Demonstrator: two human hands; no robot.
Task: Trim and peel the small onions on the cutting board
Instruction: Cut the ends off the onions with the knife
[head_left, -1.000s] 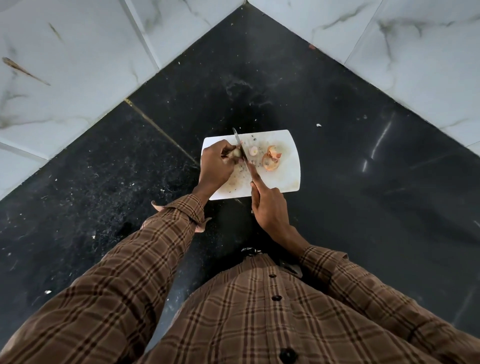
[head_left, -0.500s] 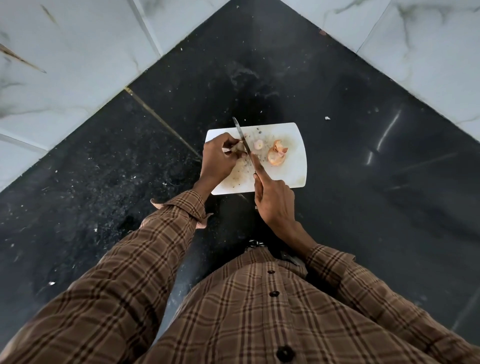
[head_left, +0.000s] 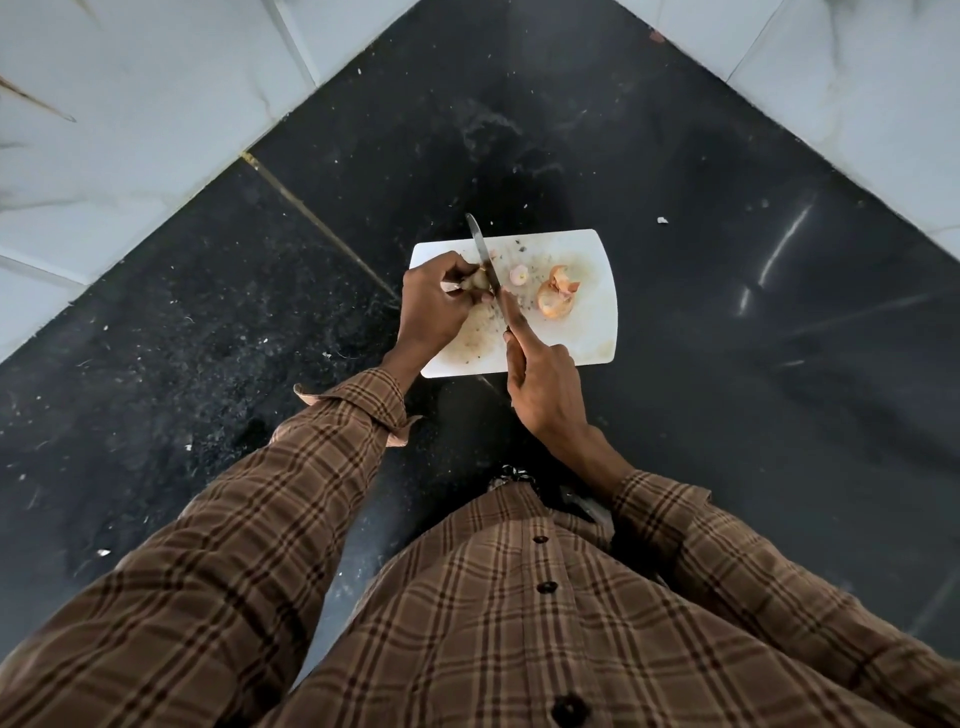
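Note:
A white cutting board lies on the black counter. My left hand pinches a small onion at the board's left side. My right hand grips a knife, forefinger stretched along the blade's back, and the blade lies against the held onion. A small peeled onion sits in the middle of the board. To its right rests an orange-brown onion with loose skin curling off its top.
The black stone counter runs into a corner between white marbled wall tiles. Small scraps and flecks of peel dot the board and the counter. My plaid sleeves and shirt fill the lower view.
Both hands stay at the board's left side with the knife at the held onion; the blade has shifted slightly. The view has tilted a little, moving the board up in the picture.

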